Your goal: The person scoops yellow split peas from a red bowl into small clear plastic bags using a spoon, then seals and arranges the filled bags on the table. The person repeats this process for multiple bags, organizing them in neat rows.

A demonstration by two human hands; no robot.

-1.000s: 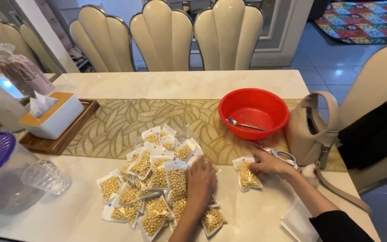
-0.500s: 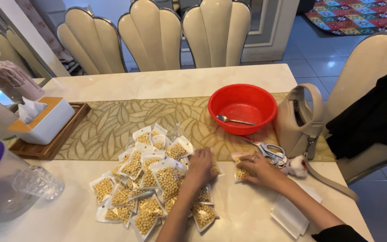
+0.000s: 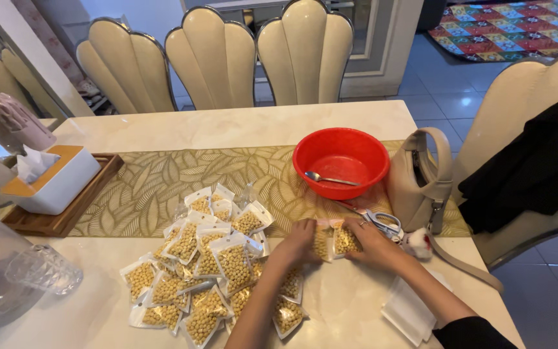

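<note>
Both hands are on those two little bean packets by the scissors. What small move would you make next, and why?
Probably slide the two packets left onto the pile of packets. The left hand and right hand hold them side by side on the table, apart from the heap, with the scissors close behind.

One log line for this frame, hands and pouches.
left hand: holds bean pouch | right hand: holds second pouch | pouch pile: on table

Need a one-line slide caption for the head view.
Both hands, left hand and right hand, hold small bean pouches upright beside the pouch pile.
</note>
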